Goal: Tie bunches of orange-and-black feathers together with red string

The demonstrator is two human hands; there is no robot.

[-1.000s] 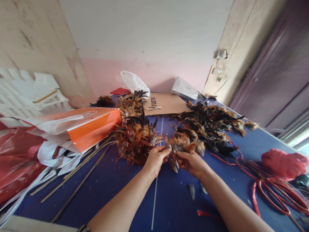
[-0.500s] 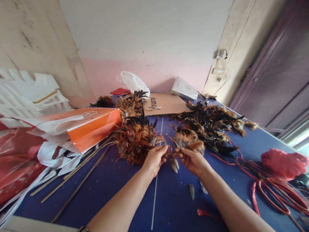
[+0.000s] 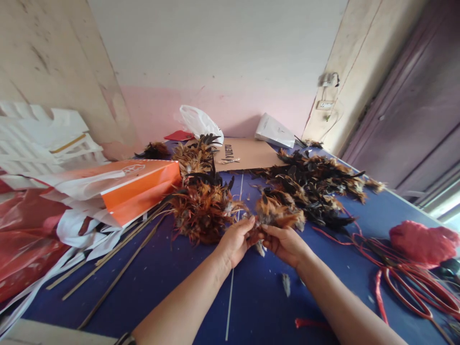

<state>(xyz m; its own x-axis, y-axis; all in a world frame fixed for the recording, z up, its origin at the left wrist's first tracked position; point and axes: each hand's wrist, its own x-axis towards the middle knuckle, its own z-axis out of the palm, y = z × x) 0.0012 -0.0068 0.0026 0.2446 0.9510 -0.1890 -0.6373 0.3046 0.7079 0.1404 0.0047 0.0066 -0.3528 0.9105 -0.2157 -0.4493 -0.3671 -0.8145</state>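
Note:
My left hand (image 3: 237, 239) and my right hand (image 3: 283, 243) are closed in pinches, nearly touching over the blue table (image 3: 194, 292). Between their fingertips is a small brownish feather, mostly hidden by the fingers. Just beyond my right hand lies a pile of brown and tan feathers (image 3: 278, 211). To the left of it sits a thick heap of reddish-brown feathers (image 3: 201, 211), close to my left hand. A loose grey feather (image 3: 286, 284) rests on the table below my right hand.
Black and brown feather bundles (image 3: 312, 182) spread at the right. Beyond stands a cardboard sheet (image 3: 247, 155). Thin sticks (image 3: 122, 273) and an orange paper bag (image 3: 143, 191) lie left. Red-handled scissors (image 3: 406, 302), red strands and a pink bundle (image 3: 424, 243) are at right.
My hands have come closer together, the left moving slightly right and the right slightly left. Their fingertips now almost meet. The feather piles stay about where they were.

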